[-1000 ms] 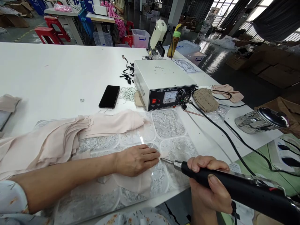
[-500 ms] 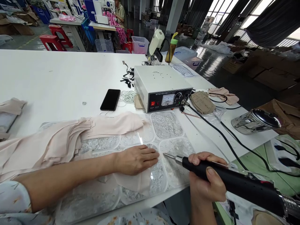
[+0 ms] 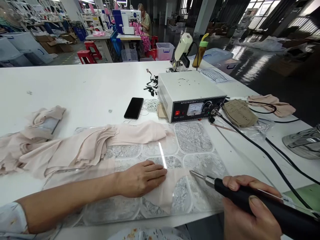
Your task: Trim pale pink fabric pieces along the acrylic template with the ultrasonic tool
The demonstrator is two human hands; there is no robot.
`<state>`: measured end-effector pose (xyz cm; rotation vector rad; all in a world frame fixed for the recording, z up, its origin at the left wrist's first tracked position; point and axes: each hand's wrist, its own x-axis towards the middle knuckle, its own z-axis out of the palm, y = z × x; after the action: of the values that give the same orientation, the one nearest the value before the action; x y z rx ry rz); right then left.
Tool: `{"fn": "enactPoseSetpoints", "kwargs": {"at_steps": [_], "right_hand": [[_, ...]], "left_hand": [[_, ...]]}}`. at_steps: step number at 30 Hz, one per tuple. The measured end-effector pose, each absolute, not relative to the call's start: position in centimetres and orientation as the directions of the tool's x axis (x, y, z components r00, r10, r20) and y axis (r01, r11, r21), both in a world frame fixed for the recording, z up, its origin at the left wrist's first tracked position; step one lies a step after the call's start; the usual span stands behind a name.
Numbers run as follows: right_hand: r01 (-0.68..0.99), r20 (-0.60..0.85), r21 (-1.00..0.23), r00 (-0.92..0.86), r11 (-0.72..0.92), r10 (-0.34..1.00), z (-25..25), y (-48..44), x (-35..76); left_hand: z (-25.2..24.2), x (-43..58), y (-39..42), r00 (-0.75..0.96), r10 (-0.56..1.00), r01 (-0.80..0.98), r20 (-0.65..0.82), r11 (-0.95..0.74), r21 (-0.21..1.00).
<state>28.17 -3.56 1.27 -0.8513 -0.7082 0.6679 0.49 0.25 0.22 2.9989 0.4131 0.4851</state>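
Note:
My left hand [image 3: 143, 178] lies flat, palm down, on a thin pale pink fabric piece [image 3: 165, 193] spread over a clear, grey-patterned mat [image 3: 196, 138]. My right hand [image 3: 252, 206] is wrapped round a black pen-shaped ultrasonic cutter [image 3: 250, 196]. Its narrow metal tip points left and meets the fabric near the piece's upper right corner; whether it presses in I cannot tell. Left of and beyond my left hand is a layered stack of pale pink fabric pieces [image 3: 85, 146]. A white control box [image 3: 190, 90] with a dial and lit red switch stands behind the mat.
A black cable [image 3: 265, 150] runs from the box past my right hand. Around the box are a phone [image 3: 134, 108], a coil of thin cord [image 3: 151, 105], brown templates [image 3: 240, 113] and a glass jar [image 3: 303, 141]. Farther back, a person [image 3: 145, 21] sits at a sewing machine [image 3: 127, 21].
The view has turned left. My left hand has shifted left over the mat, and fabric now shows between it and the tip. The cutter stays in my right hand.

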Motion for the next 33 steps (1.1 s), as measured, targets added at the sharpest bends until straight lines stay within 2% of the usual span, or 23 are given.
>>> {"fn": "enactPoseSetpoints", "kwargs": {"at_steps": [7, 11, 21, 27, 33], "right_hand": [[-0.229, 0.235, -0.857, 0.623, 0.462, 0.746, 1.5, -3.4, 27.8], [-0.221, 0.261, -0.852, 0.606, 0.474, 0.751, 1.6, -3.5, 27.7], [-0.238, 0.242, -0.859, 0.591, 0.454, 0.769, 1.9, -4.2, 28.3], [-0.207, 0.251, -0.865, 0.611, 0.458, 0.751, 2.0, -5.0, 28.8], [-0.188, 0.296, -0.861, 0.570, 0.472, 0.766, 2.0, -5.4, 28.8]], "left_hand": [[0.8, 0.4, 0.9, 0.922, 0.273, 0.230, 0.274, -0.956, 0.180], [1.4, 1.3, 2.5, 0.911, 0.307, 0.247, 0.276, -0.941, 0.233], [0.8, 2.6, -0.6, 0.833, 0.496, 0.455, 0.244, -0.866, 0.208], [1.6, 2.3, -0.4, 0.869, 0.472, 0.467, 0.147, -0.882, 0.071], [1.6, 3.4, -1.1, 0.824, 0.527, 0.517, 0.207, -0.850, 0.104]]}}
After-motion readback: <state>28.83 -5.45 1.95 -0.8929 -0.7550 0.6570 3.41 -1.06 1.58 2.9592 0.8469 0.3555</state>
